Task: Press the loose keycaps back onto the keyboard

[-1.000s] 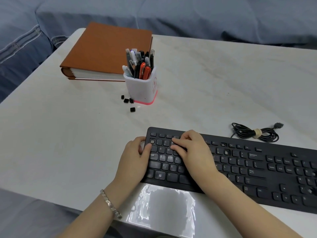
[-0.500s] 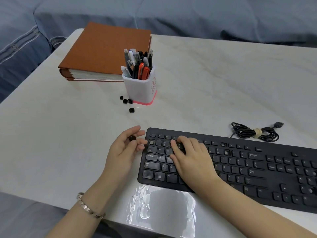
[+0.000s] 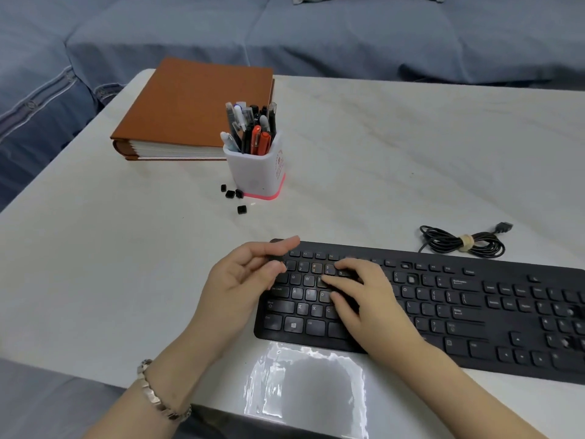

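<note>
A black keyboard (image 3: 459, 299) lies along the near edge of the white table. My left hand (image 3: 243, 280) hovers over its left end, palm turned up, and pinches a small black keycap (image 3: 277, 258) between thumb and fingers. My right hand (image 3: 357, 293) rests on the left letter keys, its fingers curled down onto the number and top letter rows. Several loose black keycaps (image 3: 234, 194) lie on the table beside the pen holder, one of them (image 3: 242, 209) a little nearer to me.
A white pen holder (image 3: 258, 172) full of pens stands behind the keyboard, with a brown binder (image 3: 190, 106) behind it. The coiled keyboard cable (image 3: 462, 242) lies at the right. A glossy patch (image 3: 304, 381) reflects light at the table's near edge.
My left hand lifted off the keyboard's left edge with a keycap, swung out to the left, and has now come back over the keyboard's top left corner. My right hand stayed on the keys.
</note>
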`<action>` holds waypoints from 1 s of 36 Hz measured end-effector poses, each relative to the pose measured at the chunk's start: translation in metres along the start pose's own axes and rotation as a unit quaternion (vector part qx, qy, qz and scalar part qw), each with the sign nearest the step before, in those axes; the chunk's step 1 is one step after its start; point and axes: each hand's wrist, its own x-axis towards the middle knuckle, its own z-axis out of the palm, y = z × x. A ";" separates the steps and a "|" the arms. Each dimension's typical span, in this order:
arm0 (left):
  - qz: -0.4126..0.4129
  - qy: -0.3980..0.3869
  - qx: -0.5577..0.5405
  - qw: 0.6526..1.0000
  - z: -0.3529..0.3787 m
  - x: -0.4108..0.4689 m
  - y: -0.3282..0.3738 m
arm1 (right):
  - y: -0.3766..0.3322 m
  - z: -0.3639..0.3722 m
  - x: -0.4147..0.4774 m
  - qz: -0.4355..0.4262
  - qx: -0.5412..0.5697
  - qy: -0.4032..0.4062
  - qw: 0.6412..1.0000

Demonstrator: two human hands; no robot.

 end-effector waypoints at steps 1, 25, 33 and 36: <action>0.006 0.012 0.021 1.000 0.001 0.001 -0.002 | -0.002 -0.006 -0.001 0.023 0.030 0.001 0.999; 0.159 -0.151 0.229 0.948 0.141 0.006 -0.056 | 0.019 -0.119 -0.050 0.333 0.348 0.059 0.874; 0.234 -0.210 0.387 0.867 0.157 0.010 -0.071 | 0.055 -0.135 -0.076 0.334 0.258 0.110 0.900; 0.231 -0.187 0.487 0.821 0.156 0.014 -0.080 | 0.082 -0.149 -0.088 0.336 0.166 0.145 0.916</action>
